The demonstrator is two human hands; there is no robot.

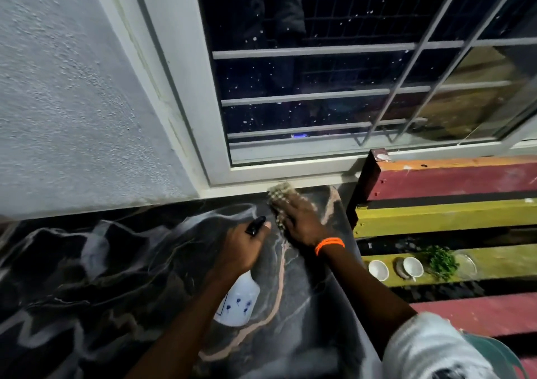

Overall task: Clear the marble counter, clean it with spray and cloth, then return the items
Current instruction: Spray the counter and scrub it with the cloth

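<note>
A dark marble counter [101,277] with white and pinkish veins fills the lower left. My left hand [242,248] grips a white spray bottle [239,303] with small blue flowers and a black trigger head, held over the counter. My right hand [302,222], with an orange band at the wrist, presses flat on a pale checked cloth [280,194] at the counter's far right corner, just below the window frame.
A barred window [348,73] stands behind the counter and a textured wall [72,88] to the left. On the striped red and yellow bench [436,213] to the right lie two white cups [377,269], green herbs [440,262] and a clear glass dish [466,265].
</note>
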